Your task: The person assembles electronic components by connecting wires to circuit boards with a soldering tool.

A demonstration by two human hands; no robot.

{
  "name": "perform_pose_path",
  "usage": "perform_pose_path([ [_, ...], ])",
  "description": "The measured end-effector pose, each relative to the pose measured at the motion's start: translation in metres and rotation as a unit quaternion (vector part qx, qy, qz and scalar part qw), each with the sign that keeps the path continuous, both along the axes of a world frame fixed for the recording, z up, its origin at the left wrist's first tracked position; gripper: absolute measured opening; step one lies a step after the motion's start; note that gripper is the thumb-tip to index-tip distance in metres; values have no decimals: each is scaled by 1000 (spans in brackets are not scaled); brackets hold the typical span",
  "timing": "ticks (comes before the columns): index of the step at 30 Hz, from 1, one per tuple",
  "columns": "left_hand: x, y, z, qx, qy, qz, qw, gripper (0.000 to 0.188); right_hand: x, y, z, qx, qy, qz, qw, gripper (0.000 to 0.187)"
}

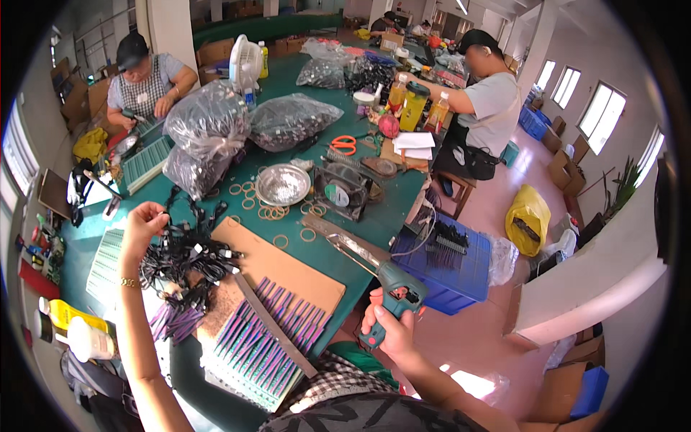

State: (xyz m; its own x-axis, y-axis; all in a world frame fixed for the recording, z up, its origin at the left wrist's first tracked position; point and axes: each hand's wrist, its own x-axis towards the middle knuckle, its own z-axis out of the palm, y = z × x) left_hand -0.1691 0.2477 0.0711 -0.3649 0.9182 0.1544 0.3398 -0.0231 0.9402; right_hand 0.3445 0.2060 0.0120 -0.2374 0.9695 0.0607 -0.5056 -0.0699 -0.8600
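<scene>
My left hand (148, 225) is raised over a pile of black cables (191, 255), its fingertips pinched on a thin black cable end. In my right hand (392, 327) is a teal and black pistol-grip power tool (402, 288), held over the table's right edge. A long, worn metal bar (345, 241) reaches from the table to the tool's front; whether they are joined I cannot tell. Between my arms lies a pale green slotted rack (252, 367) with rows of purple-blue metal strips (263, 335). A grey-brown bar (273, 324) crosses them. More purple strips (176, 322) lie beside the cables.
A cardboard sheet (288, 263) lies beyond the rack. Further off are a metal bowl (282, 185), rubber bands (273, 212), orange scissors (343, 145) and stuffed plastic bags (209, 122). A blue crate (446, 270) stands right. Two people (147, 83) (489, 108) work across the table.
</scene>
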Motion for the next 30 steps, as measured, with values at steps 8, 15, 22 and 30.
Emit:
perform_pose_path([
  [8,76,-75,-6,-146,452,57,878,20,-10,-4,-1,15,2,39,999,30],
  [15,131,-122,16,151,475,70,864,30,-8,0,2,-30,14,63,997,29],
  [22,162,-179,24,-13,471,-322,821,9,-20,3,12,-31,42,124,991,31],
  [30,176,-164,-10,157,349,-69,921,16,-29,-11,5,-43,29,177,983,34],
])
